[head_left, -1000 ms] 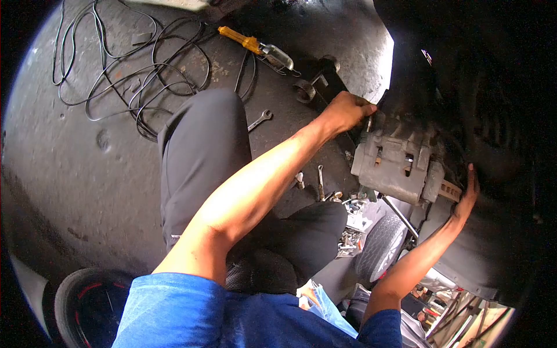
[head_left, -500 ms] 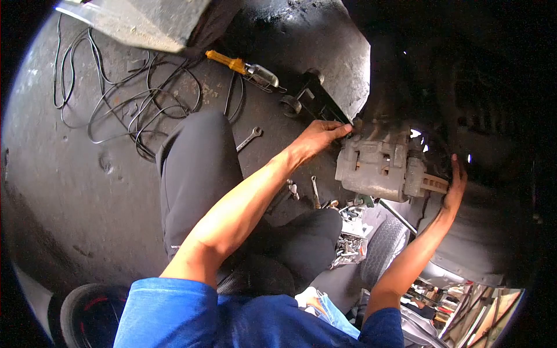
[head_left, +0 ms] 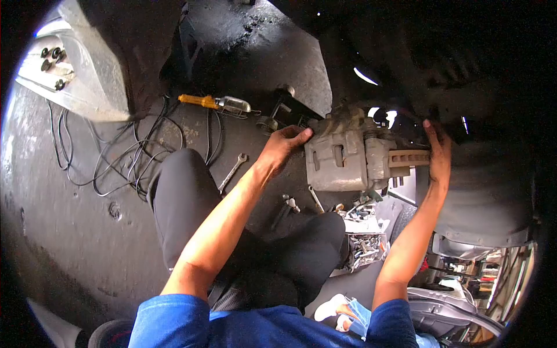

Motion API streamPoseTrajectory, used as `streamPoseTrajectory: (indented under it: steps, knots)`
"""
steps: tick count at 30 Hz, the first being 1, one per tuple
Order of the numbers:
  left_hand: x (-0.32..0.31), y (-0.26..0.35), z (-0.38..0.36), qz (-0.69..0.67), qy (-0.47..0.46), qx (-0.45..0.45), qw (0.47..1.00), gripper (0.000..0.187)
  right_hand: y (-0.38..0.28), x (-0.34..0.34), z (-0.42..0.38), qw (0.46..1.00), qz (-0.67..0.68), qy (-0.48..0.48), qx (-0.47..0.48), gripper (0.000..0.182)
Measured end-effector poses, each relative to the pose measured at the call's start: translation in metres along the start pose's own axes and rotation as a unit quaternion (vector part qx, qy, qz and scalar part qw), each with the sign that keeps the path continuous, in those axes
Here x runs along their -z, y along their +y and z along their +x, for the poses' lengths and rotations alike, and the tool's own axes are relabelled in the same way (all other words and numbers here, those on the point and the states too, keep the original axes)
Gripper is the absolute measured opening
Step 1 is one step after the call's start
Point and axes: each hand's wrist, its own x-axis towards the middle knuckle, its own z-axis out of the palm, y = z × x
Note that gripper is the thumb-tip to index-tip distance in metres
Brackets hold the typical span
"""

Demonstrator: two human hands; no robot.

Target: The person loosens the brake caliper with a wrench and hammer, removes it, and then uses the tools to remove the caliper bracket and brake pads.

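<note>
A grey, worn brake caliper [head_left: 341, 177] is in front of me, fitted around a brake disc [head_left: 409, 158] whose vented edge shows on the right. My left hand [head_left: 283, 149] is at the caliper's left end. Its thumb and fingers are pressed together at the upper corner, and what lies between them is hidden. On the far right, my right hand [head_left: 439, 153] lies along the disc's outer edge with its fingers stretched upward. Behind the caliper, the hub area is dark and hard to make out.
A yellow-handled work lamp [head_left: 200, 101] lies on the floor beside a tangled black cable [head_left: 139, 159]. A combination wrench [head_left: 233, 173] is near my knee. Below the caliper stands a tray of sockets and tools [head_left: 368, 250]. A floor jack [head_left: 296, 107] stands behind my left hand. Another person's legs [head_left: 360, 313] show below.
The view has shifted, so the caliper, lamp and wrench appear farther left, and a panel with black knobs shows at upper left. Both hands keep their places at the caliper and disc.
</note>
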Motion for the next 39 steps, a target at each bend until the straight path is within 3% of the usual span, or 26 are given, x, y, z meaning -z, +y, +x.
streamPoseTrajectory:
  steps: [2,7,9,11,12,15,18,21,23,25,26,29,31,33,36,39]
  knots:
    - [-0.005,0.006,-0.007,0.013,0.017,-0.007,1.000,0.043,0.008,0.002,0.004,1.000,0.010,-0.009,0.009,0.076]
    - [-0.002,-0.029,0.001,-0.178,-0.035,0.043,0.982,0.041,0.002,-0.002,0.001,1.000,0.009,0.009,-0.012,0.077]
    - [0.001,-0.024,0.003,-0.175,-0.021,0.045,0.983,0.041,0.004,-0.003,0.001,1.000,0.022,0.013,0.001,0.078]
    - [-0.006,0.005,-0.009,-0.106,0.019,0.052,0.993,0.041,-0.005,-0.005,-0.004,0.999,-0.004,0.030,-0.010,0.078]
    - [-0.003,0.006,-0.006,0.046,0.008,0.005,0.999,0.046,0.001,-0.003,-0.002,0.999,-0.013,0.028,-0.016,0.078]
    - [0.001,-0.003,0.000,0.036,-0.024,-0.011,0.999,0.046,0.015,0.002,0.009,1.000,-0.010,0.000,-0.003,0.081]
    - [-0.007,-0.026,-0.001,-0.250,-0.053,0.020,0.967,0.041,0.002,-0.002,0.001,1.000,-0.002,-0.002,-0.006,0.084]
    - [-0.004,-0.022,-0.006,-0.244,-0.067,0.042,0.967,0.038,0.019,0.001,0.007,0.999,-0.024,0.028,-0.030,0.087]
    - [0.007,-0.001,-0.004,0.011,-0.012,-0.006,1.000,0.047,0.029,0.002,0.010,0.998,-0.031,0.037,-0.038,0.088]
    - [0.001,0.024,-0.010,0.206,-0.006,-0.024,0.978,0.051,0.007,-0.002,0.000,0.999,-0.019,0.031,-0.032,0.088]
    - [-0.003,0.021,-0.010,0.176,0.001,-0.032,0.984,0.047,-0.002,-0.004,-0.006,0.999,0.004,0.032,-0.019,0.087]
    - [0.008,-0.025,0.006,-0.125,-0.069,0.024,0.990,0.039,0.026,0.001,0.006,0.996,-0.062,0.060,-0.032,0.086]
    - [-0.005,-0.026,-0.005,-0.240,0.005,0.087,0.967,0.031,0.014,-0.003,0.002,0.999,-0.002,0.042,-0.004,0.085]
    - [0.009,-0.026,0.008,-0.197,-0.077,0.045,0.976,0.035,0.007,-0.005,0.000,0.999,0.004,0.035,0.006,0.083]
    - [0.015,0.015,0.005,0.170,-0.054,0.003,0.984,0.046,0.031,0.004,0.012,0.996,-0.061,0.056,-0.012,0.080]
    - [0.013,0.002,0.005,0.077,-0.019,0.008,0.997,0.045,0.036,0.008,0.016,0.997,-0.065,0.028,-0.006,0.081]
